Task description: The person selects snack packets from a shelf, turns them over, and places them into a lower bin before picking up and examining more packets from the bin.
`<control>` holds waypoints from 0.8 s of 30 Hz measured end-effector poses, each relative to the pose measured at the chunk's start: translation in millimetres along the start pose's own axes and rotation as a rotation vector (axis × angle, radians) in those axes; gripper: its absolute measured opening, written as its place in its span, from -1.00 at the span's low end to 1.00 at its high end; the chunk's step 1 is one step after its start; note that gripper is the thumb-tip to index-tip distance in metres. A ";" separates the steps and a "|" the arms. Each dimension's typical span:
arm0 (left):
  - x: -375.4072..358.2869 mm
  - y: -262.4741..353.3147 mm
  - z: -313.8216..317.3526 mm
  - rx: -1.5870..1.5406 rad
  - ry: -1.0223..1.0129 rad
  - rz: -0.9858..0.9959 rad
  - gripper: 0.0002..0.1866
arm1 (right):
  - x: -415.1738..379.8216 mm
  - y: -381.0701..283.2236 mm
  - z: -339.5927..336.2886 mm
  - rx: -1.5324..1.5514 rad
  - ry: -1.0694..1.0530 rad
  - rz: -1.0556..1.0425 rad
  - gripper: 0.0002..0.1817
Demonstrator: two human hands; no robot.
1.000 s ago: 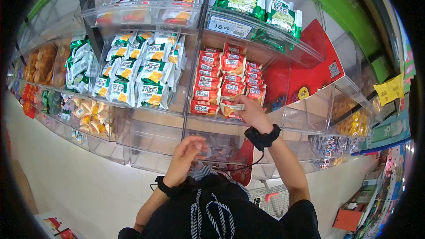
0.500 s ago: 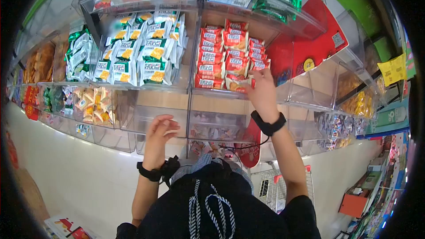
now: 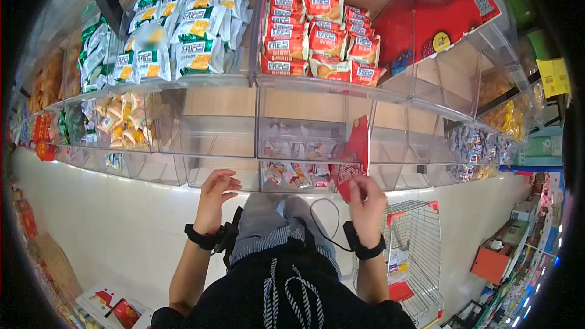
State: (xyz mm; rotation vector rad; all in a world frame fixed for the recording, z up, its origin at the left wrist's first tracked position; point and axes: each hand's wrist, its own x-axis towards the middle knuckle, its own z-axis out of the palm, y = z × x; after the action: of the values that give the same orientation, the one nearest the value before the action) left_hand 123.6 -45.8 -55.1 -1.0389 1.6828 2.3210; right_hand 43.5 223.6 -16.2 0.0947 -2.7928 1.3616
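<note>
My right hand [image 3: 368,210] is low in front of the shelf, near the lower end of a red sign [image 3: 359,146]. Its fingers are loosely bent, with a gap by the thumb, and no packet shows in them. At about the same height, my left hand [image 3: 217,201] floats below the clear bins, fingers apart and nothing held. Above both hands, red snack packets [image 3: 326,42] are stacked in rows in a clear bin. White-and-green packets [image 3: 198,27] fill the bin to their left.
A wire shopping cart [image 3: 417,250] with some goods stands right of my legs. Below the packets, a lower clear bin [image 3: 292,146] holds small wrapped pieces. A black cord [image 3: 338,216] loops near my right wrist. Yellow-and-white wrapped snacks [image 3: 128,125] sit at left.
My right hand has come down and back from the red packets towards my body. The view has shifted, so the shelves sit higher and more cart shows. My left hand stays nearly in place.
</note>
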 end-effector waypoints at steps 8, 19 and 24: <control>-48.8 -102.5 18.3 0.175 0.009 -0.125 -0.81 | -66.3 101.4 50.9 -0.191 -0.445 -0.090 -0.83; -16.0 -161.4 45.7 0.103 -0.285 -0.355 -0.76 | -93.0 208.4 115.0 -0.243 -0.593 -0.012 -0.80; 66.3 -200.7 40.5 0.157 -0.246 -0.276 -0.80 | -59.4 252.5 169.8 -0.415 -0.432 -0.172 -0.63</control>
State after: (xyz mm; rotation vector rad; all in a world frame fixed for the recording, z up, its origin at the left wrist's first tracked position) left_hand 143.4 47.0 -248.2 -0.8547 1.4951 2.0142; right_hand 84.7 247.4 -322.5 0.6681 -3.2485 0.7756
